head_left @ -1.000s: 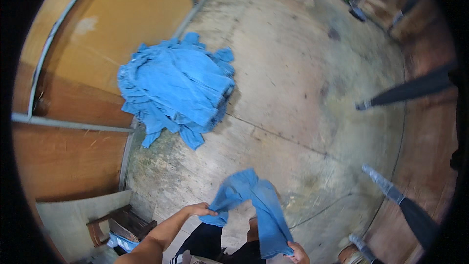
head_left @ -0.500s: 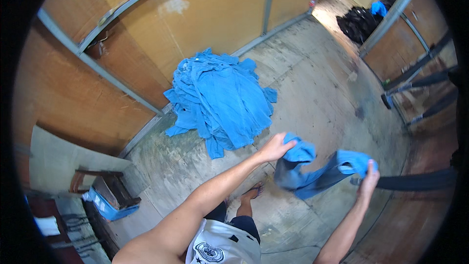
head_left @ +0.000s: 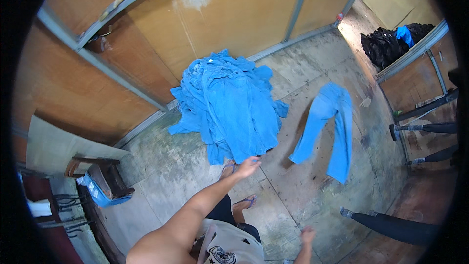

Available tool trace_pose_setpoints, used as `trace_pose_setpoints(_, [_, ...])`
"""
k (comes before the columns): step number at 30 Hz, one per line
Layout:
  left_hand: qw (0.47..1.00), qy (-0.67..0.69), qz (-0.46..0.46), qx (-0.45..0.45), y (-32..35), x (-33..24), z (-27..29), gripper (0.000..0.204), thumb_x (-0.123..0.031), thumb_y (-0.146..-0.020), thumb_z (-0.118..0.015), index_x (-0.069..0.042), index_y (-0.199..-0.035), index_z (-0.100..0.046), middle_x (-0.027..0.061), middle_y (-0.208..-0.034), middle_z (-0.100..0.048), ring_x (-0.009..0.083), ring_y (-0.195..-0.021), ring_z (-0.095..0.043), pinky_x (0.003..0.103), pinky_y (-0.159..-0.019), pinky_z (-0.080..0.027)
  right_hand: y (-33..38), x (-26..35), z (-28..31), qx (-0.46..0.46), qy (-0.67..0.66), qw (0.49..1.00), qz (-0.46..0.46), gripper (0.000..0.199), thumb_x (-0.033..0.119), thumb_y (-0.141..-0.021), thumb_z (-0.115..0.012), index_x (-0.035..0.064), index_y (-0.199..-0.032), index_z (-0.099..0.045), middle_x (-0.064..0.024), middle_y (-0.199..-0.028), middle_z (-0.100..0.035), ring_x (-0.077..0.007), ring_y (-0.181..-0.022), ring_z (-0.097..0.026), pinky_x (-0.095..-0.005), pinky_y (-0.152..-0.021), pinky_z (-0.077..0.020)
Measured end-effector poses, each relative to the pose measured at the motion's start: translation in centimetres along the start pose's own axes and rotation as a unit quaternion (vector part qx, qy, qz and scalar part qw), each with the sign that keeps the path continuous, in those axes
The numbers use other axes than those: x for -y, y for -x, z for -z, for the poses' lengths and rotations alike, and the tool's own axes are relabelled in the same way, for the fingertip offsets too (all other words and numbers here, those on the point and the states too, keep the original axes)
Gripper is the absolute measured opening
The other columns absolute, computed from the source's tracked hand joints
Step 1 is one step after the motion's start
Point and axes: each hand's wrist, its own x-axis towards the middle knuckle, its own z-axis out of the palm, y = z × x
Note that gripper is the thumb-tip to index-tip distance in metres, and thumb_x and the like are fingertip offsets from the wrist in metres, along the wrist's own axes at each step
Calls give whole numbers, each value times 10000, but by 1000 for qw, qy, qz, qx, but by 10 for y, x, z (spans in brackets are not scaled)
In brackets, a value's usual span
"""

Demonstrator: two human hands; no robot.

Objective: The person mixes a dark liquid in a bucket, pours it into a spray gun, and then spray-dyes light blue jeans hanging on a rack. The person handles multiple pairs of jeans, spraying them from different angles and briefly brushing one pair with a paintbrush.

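Note:
A pair of blue jeans (head_left: pixel 317 110) is spread out over the floor on the right, waist away from me and both legs toward me. I cannot tell whether it lies on the floor or is still in the air. Left of it is a large heap of blue denim garments (head_left: pixel 227 102) against the wooden wall. My left hand (head_left: pixel 249 167) is just in front of the heap's near edge, fingers loosely apart, holding nothing. Low in the view, my right hand (head_left: pixel 307 235) is apart from the jeans; it is small and smeared, so its fingers are unclear.
Dark leg-shaped forms (head_left: pixel 395 225) stick out from the right side. A wooden stool-like piece with blue plastic (head_left: pixel 105 193) stands at the lower left beside a leaning board (head_left: pixel 63 139). Black garments (head_left: pixel 383 46) are piled beyond the opening at the far right.
Both hands have let go of the jeans, which have moved away from me and opened out. My left hand has shifted left and nearer; my right hand has dropped back toward me.

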Motion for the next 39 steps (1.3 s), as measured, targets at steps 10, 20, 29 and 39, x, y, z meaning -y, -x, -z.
trace_pose_setpoints(10, [937, 73, 193, -282, -220, 41, 155, 974, -336, -897, -764, -11, -1571, -140, 258, -1324, -585, 339, -904, -710, 395, -567, -617, 132, -85, -89, 312, -435, 684, -495, 425, 326, -1078, -417, 50, -850, -647, -65, -763, -638, -201, -644, -603, -328, -549, -494])
trace_pose_setpoints(20, [956, -238, -152, -82, -161, -70, 142, 497, -443, -967, -617, 23, -799, -648, 266, -824, -677, 445, -788, -670, 525, -686, -499, 10, 327, -201, 150, -57, 986, -32, 499, 402, -1050, -579, -7, -1335, -581, -122, -1120, -690, -194, -945, -683, -337, -825, -567])
trace_pose_setpoints(29, [819, 113, -96, 555, 146, -173, 90, 332, -344, -888, -675, -15, -847, -686, 192, -751, -674, 322, -689, -669, 446, -624, -496, -30, 322, -278, 292, -51, 896, -331, 602, 522, -1039, -493, 6, -1338, -572, -206, -1256, -669, -283, -1000, -698, -393, -846, -591])
trace_pose_setpoints(39, [825, -125, -29, 550, 139, -117, 103, 348, -357, -904, -637, -14, -901, -699, 229, -826, -703, 401, -739, -702, 524, -657, -535, 24, 332, -206, -213, 60, 933, 283, 384, 22, -871, -740, -19, -1232, -616, -171, -1190, -680, -274, -980, -676, -403, -938, -520])
